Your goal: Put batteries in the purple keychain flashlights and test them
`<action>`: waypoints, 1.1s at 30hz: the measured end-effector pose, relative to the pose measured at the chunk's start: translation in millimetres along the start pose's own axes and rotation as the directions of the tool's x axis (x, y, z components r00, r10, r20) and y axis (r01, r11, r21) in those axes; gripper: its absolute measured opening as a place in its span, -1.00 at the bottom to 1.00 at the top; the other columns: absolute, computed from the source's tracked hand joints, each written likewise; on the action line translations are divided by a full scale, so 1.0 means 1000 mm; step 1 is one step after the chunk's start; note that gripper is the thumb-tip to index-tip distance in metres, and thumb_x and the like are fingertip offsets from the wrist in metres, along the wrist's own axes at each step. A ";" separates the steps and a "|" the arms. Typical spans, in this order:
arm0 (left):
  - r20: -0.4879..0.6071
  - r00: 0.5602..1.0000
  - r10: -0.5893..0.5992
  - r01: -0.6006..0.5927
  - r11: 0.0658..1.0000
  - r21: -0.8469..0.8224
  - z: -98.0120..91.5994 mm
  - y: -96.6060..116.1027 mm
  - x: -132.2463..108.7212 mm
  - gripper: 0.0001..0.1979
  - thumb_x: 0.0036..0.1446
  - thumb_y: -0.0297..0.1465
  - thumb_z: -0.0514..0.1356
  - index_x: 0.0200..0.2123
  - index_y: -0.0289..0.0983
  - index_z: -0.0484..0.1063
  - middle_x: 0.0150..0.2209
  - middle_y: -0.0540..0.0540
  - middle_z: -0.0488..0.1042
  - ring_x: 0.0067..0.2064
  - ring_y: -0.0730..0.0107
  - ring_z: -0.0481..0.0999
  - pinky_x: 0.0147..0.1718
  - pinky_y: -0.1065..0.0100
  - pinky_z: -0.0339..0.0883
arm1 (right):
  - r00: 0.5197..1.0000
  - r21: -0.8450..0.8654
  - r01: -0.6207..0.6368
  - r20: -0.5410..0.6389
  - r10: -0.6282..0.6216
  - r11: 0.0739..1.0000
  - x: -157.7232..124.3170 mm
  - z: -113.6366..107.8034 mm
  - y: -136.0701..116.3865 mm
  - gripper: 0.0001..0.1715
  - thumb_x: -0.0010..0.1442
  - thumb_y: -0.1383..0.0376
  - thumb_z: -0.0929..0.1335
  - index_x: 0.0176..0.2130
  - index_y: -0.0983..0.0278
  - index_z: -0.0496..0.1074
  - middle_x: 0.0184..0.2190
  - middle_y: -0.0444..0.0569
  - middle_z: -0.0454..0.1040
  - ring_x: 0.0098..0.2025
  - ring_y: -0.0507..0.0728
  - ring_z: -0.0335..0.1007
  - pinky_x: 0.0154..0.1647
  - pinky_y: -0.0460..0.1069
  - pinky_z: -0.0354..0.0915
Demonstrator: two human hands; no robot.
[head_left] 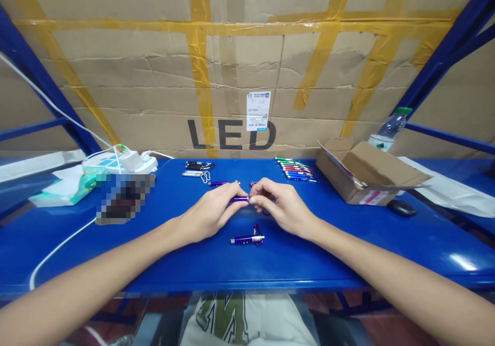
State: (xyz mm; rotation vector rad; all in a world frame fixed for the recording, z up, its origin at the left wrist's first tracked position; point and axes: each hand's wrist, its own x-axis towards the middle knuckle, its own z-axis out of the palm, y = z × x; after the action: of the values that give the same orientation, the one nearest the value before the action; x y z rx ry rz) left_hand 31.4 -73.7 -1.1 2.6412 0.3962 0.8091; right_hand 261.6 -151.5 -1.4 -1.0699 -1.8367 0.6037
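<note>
Working at the table (pixel 174 271), we have one purple torch (pixel 240 199) between our hands, above the tabletop and near the middle. Our left hand (pixel 207 209) grips its body, fingers closed around it; our right hand (pixel 288 209) is narrowed, with thumb and forefinger appearing to pinch its tip. A bit of purple shows under the right hand, too covered for us to name.

As far as we can judge, work on this torch is under way and unfinished, since both hands are on it. Nearer us lies another torch (pixel 243 240), its clip (pixel 257 228) in place at one end; that one looks whole. Just beyond the left hand lies a third torch (pixel 217 183), partly hidden.

Farther back, the black torches (pixel 195 165) and the silver torch (pixel 193 174) sit together on the left, while the coloured torches (pixel 296 170) form a row on the right, near the box (pixel 333 176). These are grouped by colour and look sorted, whereas the purple ones are spread about. Which have been dealt with, and how many are left, we cannot tell.
</note>
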 end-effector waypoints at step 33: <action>0.058 0.982 -0.180 0.175 0.980 0.094 -0.006 0.007 0.004 -0.77 0.59 -0.19 0.04 0.02 -0.17 0.41 -0.03 -0.09 0.66 -0.06 0.14 0.67 -0.08 0.19 0.47 | 0.827 -0.403 0.157 0.553 0.103 0.902 0.013 -0.065 0.007 -0.77 0.24 0.55 0.40 -0.20 0.24 0.51 -0.12 0.00 0.52 -0.04 0.21 0.42 0.05 0.09 0.32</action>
State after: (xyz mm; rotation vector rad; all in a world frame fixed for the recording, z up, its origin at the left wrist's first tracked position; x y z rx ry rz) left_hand 32.0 -77.6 8.5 2.6574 0.6535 0.6599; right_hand 319.0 -138.7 30.0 -1.2333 -2.5990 0.5393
